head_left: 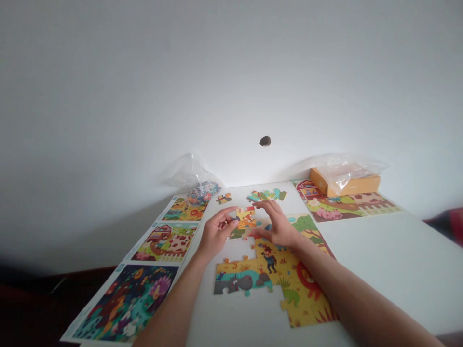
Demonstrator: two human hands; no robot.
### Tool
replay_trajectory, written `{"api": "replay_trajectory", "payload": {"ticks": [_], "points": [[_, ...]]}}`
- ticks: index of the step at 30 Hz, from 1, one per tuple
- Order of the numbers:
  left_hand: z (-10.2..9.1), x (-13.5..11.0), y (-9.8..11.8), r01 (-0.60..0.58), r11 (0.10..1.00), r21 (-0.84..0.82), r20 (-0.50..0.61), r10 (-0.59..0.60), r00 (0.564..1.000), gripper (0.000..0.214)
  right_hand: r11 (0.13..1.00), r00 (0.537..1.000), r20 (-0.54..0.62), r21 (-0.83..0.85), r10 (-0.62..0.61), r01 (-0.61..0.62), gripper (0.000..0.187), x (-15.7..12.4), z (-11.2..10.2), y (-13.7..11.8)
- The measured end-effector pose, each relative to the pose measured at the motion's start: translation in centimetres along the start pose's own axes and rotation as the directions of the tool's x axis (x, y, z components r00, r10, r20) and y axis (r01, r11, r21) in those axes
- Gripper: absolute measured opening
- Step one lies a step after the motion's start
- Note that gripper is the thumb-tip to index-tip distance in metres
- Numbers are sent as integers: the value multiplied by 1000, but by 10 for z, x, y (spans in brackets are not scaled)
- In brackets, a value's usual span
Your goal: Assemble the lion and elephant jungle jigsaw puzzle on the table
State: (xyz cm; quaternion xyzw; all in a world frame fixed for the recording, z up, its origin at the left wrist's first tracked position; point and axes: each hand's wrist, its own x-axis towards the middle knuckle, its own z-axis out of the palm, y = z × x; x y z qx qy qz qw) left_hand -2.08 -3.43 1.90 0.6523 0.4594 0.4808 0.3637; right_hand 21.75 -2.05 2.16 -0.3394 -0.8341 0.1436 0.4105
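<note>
My left hand (216, 232) is closed on the left edge of a yellow puzzle piece (246, 219) with a spotted animal on it. My right hand (277, 224) has its thumb and fingers apart at the right side of that piece; whether a fingertip touches it I cannot tell. Beneath the hands lies a partly joined jigsaw puzzle (285, 267), showing a hippo, a person in blue and a red-maned lion. My right hand and forearm cover some of its upper and right parts. A green piece (238, 234) sits just below my left fingertips.
Beyond the hands lie a small loose piece (224, 198) and a group of green-blue pieces (267, 194). A picture sheet (123, 303) runs along the left, with a plastic bag (195, 176) of pieces behind it. An orange box (347, 185) stands on a farm picture (358, 206) at right.
</note>
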Motion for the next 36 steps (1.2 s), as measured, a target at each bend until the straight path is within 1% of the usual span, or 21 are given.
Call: {"api": "replay_trajectory", "payload": {"ticks": [5, 12, 15, 17, 19, 23, 26, 31, 36], "points": [[-2, 0, 1, 8, 1000, -18, 8, -8, 1000, 46, 1000, 1000, 6, -10, 0, 0, 54, 0, 0, 0], [-2, 0, 3, 23, 1000, -18, 23, -22, 1000, 46, 1000, 1000, 3, -9, 5, -5, 51, 1, 0, 0], [-4, 1, 3, 21, 1000, -9, 25, -21, 999, 39, 1000, 1000, 24, -14, -11, 11, 52, 1, 0, -1], [-5, 3, 2, 26, 998, 61, 10, -26, 1000, 30, 999, 998, 63, -20, -29, 30, 54, 2, 0, 0], [-8, 4, 1, 18, 982, 187, 8, -20, 1000, 23, 998, 992, 120, -32, -44, 48, 59, 2, 0, -1], [-11, 3, -2, -64, 903, 425, 69, 38, 997, 14, 996, 968, 250, -74, -30, 50, 64, 0, 2, -5], [-11, 0, -6, -51, 840, 540, 76, 11, 997, 9, 995, 950, 312, -89, -11, 40, 64, -2, 4, -8], [-6, -2, -10, -45, 791, 609, 71, 2, 997, 4, 993, 938, 347, -111, 12, 29, 64, -4, 6, -8], [-4, -5, -8, 6, 769, 639, 68, -64, 996, 3, 993, 932, 361, -112, 20, 22, 62, -6, 7, -7]]}}
